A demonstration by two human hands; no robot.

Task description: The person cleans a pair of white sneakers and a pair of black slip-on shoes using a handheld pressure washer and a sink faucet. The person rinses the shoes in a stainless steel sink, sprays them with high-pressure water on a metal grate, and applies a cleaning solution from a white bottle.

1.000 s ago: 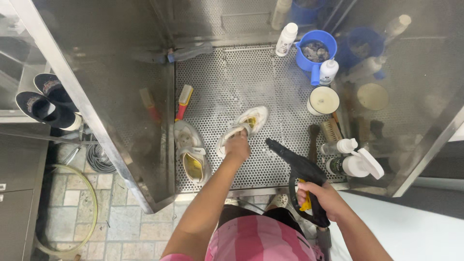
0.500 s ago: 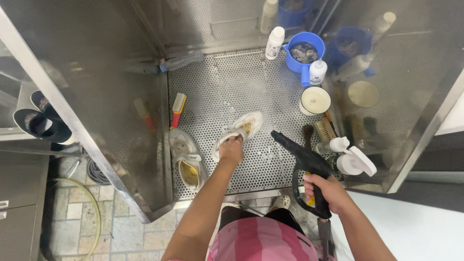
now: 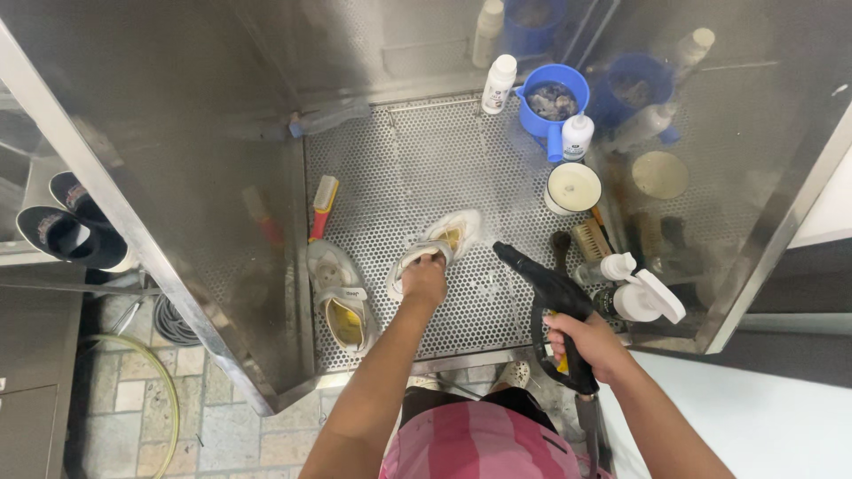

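My left hand (image 3: pixel 424 282) grips the heel of a white sneaker (image 3: pixel 444 239) with a yellow insole, lying on the perforated metal floor (image 3: pixel 417 168) of a steel wash cabinet. My right hand (image 3: pixel 590 341) is closed around the handle of a black spray gun (image 3: pixel 550 293), whose nozzle points up-left toward that sneaker. The second white sneaker (image 3: pixel 340 302) lies to the left of my left hand, sole side down, apart from it.
A red and yellow brush (image 3: pixel 322 204) lies left of the shoes. A blue jug (image 3: pixel 552 98), white bottles (image 3: pixel 499 84), a white round tub (image 3: pixel 572 186), brushes (image 3: pixel 590 239) and a spray bottle (image 3: pixel 643 297) crowd the right side. Dark shoes (image 3: pixel 62 231) stand outside, left.
The view has shifted slightly. My left hand stays on the sneaker's heel and my right hand keeps the spray gun aimed at it, a little closer to the shoe.
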